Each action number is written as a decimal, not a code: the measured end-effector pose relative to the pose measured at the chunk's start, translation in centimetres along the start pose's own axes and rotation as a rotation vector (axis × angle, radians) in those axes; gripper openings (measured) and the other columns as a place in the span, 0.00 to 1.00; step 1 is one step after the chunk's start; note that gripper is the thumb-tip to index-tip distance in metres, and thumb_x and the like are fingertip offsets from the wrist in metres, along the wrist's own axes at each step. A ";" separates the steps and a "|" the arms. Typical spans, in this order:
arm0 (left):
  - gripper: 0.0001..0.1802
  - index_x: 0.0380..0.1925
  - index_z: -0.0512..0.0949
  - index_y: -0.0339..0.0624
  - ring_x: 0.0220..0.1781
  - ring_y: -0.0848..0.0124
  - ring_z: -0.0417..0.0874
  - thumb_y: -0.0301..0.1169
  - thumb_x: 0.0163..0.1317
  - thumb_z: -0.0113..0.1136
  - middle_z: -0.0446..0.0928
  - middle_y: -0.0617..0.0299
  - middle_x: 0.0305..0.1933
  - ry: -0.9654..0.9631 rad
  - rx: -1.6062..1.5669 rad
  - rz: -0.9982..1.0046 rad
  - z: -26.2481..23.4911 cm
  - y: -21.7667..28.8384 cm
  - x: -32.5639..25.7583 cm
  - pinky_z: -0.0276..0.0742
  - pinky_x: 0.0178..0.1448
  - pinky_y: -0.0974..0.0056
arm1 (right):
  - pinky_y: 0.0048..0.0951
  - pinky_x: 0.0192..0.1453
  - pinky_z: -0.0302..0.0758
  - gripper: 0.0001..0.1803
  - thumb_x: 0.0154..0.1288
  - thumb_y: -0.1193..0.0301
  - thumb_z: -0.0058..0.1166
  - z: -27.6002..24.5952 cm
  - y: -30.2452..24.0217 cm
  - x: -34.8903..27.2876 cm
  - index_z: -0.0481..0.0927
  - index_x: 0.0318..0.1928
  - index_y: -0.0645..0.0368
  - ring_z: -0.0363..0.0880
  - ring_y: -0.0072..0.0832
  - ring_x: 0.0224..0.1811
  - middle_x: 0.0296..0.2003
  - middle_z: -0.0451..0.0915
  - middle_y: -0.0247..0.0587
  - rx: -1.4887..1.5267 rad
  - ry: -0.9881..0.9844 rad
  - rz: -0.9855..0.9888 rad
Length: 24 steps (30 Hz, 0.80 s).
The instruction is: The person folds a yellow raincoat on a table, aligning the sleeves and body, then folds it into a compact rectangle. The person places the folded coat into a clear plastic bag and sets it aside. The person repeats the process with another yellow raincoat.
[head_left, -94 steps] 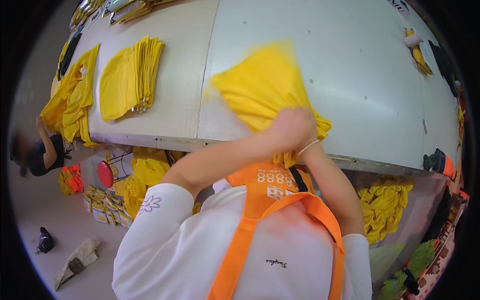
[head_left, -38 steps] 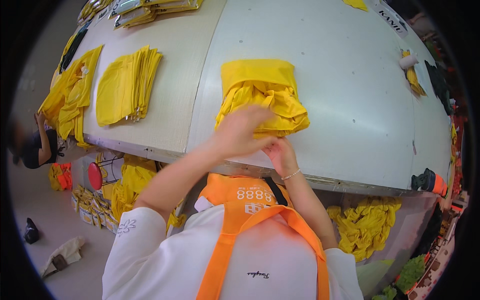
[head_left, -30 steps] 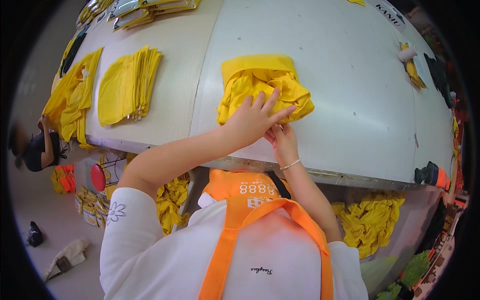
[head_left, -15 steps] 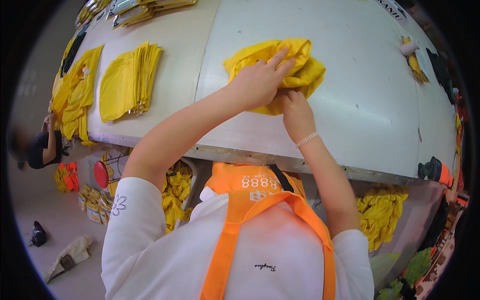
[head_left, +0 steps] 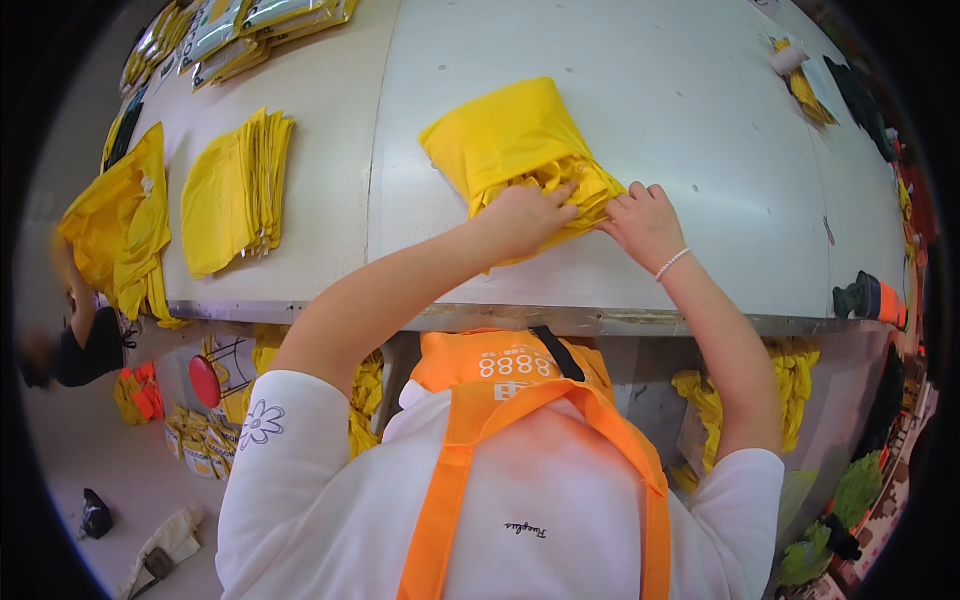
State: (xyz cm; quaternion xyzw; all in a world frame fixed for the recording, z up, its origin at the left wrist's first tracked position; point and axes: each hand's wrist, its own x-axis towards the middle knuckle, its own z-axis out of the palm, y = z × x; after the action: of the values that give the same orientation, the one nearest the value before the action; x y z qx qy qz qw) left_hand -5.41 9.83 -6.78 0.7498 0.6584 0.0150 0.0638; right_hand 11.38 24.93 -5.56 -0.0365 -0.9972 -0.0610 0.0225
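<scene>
Lower centre of the frame: the wearer's orange apron over a white top. Centre: hands apart, both on one yellow bundle, which lies on the pale table, bunched cloth showing at its near edge. Left hand: fingers part-bent on the bunched cloth; grip cannot be determined. Right hand: thumb and fingers pinched on the bundle's right corner. Upper left: a yellow stack; beyond it, plastic packages.
</scene>
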 end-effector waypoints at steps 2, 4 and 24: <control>0.18 0.46 0.71 0.45 0.39 0.57 0.83 0.30 0.54 0.56 0.68 0.53 0.61 -0.103 -0.011 0.038 -0.5 1.1 0.8 0.79 0.37 0.58 | 0.25 0.37 0.64 0.13 0.57 0.56 0.57 0.1 1.3 -0.4 0.74 0.27 0.51 0.70 0.26 0.36 0.27 0.76 0.28 -0.018 0.007 -0.097; 0.18 0.46 0.72 0.46 0.39 0.58 0.83 0.31 0.53 0.56 0.71 0.53 0.57 -0.171 0.002 0.061 -0.3 1.5 1.7 0.79 0.38 0.58 | 0.26 0.37 0.65 0.15 0.57 0.55 0.57 0.2 2.1 -1.0 0.72 0.26 0.51 0.70 0.25 0.34 0.26 0.74 0.28 -0.042 0.080 -0.191; 0.14 0.41 0.74 0.40 0.42 0.56 0.81 0.32 0.54 0.54 0.79 0.54 0.41 -0.177 -0.267 0.003 3.2 2.6 6.9 0.77 0.43 0.55 | 0.36 0.40 0.76 0.08 0.58 0.73 0.53 4.1 -8.7 -4.0 0.79 0.39 0.59 0.78 0.42 0.37 0.39 0.76 0.40 0.789 -0.055 0.217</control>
State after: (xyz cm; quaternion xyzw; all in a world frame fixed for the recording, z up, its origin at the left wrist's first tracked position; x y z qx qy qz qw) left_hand -1.60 16.09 -10.03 0.7342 0.6411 0.0362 0.2206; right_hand 14.57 16.54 -10.88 -0.1319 -0.9347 0.3299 0.0144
